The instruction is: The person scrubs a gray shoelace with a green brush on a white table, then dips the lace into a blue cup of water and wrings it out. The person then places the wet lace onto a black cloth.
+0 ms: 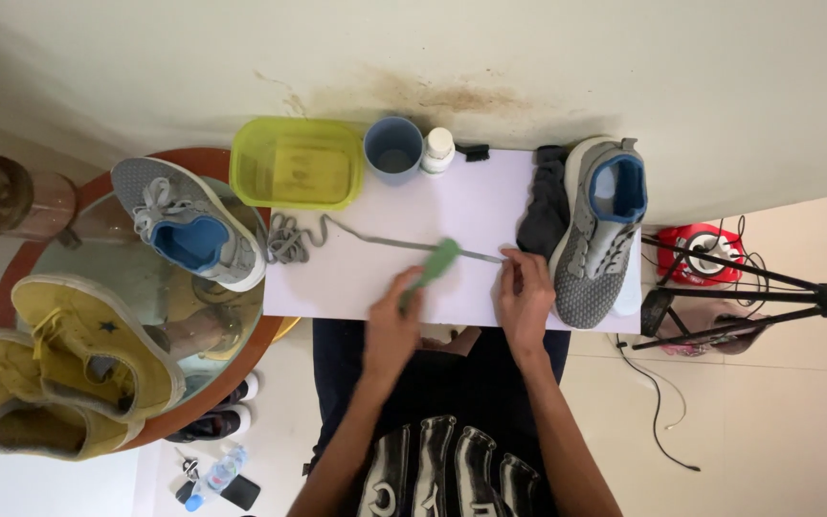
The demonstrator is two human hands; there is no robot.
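Note:
My left hand (392, 321) is shut on a green brush (437, 260), whose head rests on a grey shoelace (375, 237) stretched across the white board (471, 206). My right hand (523, 299) pins the lace's right end down with its fingertips, right beside a grey sneaker with a blue lining (600, 230). The lace's other end lies bunched (287, 239) at the board's left edge. A second grey sneaker (189, 222) sits on the round glass table (136, 287) to the left.
A yellow-green tub (297, 163), a blue cup (393, 148) and a white bottle (438, 148) line the board's far edge by the wall. A dark cloth (540, 211) lies under the right sneaker. Yellow shoes (59, 369) sit at left; a tripod (758, 297) stands at right.

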